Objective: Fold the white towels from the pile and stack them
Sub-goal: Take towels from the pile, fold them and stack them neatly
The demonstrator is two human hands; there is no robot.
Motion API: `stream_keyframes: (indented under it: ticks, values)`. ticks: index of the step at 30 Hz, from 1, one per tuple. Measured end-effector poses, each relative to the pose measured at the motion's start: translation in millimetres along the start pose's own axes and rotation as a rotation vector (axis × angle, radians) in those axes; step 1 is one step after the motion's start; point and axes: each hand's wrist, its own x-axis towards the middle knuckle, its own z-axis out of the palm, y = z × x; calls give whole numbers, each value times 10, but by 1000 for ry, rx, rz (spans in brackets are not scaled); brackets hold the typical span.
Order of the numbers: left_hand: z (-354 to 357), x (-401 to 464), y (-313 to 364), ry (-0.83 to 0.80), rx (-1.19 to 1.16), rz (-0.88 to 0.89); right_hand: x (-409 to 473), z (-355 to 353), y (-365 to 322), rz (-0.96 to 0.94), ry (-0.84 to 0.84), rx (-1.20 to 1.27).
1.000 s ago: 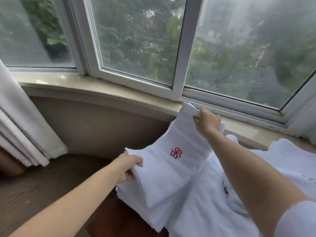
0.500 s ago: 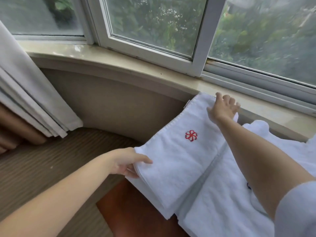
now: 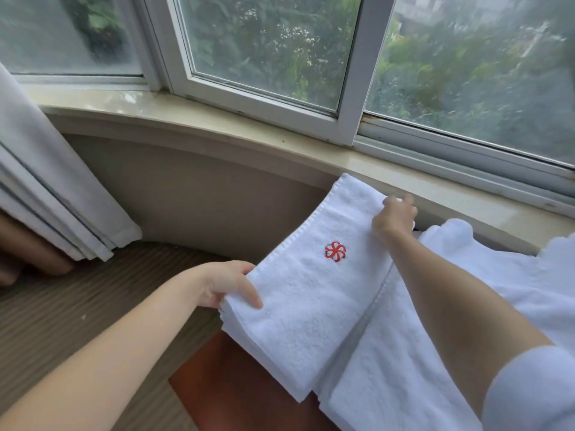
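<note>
Curtain folds of pale fabric (image 3: 46, 181) hang at the far left, well apart from the work. Left hand (image 3: 227, 286) pinches the near-left edge of the folded white terry towel with a red embroidered pinwheel (image 3: 311, 293), likely squaring it on the stack of folded white towels (image 3: 389, 384). Right hand (image 3: 394, 217) pinches its far corner by the beige stone windowsill (image 3: 217, 126). Loose white towels (image 3: 529, 275) crowd the right; the reddish-brown bench (image 3: 224, 384) shows bare wood below.
</note>
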Motion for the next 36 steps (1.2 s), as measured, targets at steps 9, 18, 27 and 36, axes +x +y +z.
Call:
stream_keyframes:
  ticks: [9, 18, 27, 36]
  values:
    - [6, 104, -72, 203, 41, 49, 103, -54, 24, 88, 155, 438]
    - [57, 224, -189, 302, 75, 47, -327, 41, 50, 161, -47, 130]
    - [258, 207, -268, 531, 100, 98, -1437, 100, 33, 94, -180, 147]
    - [567, 76, -614, 698, -314, 251, -2749, 297, 82, -44, -209, 200]
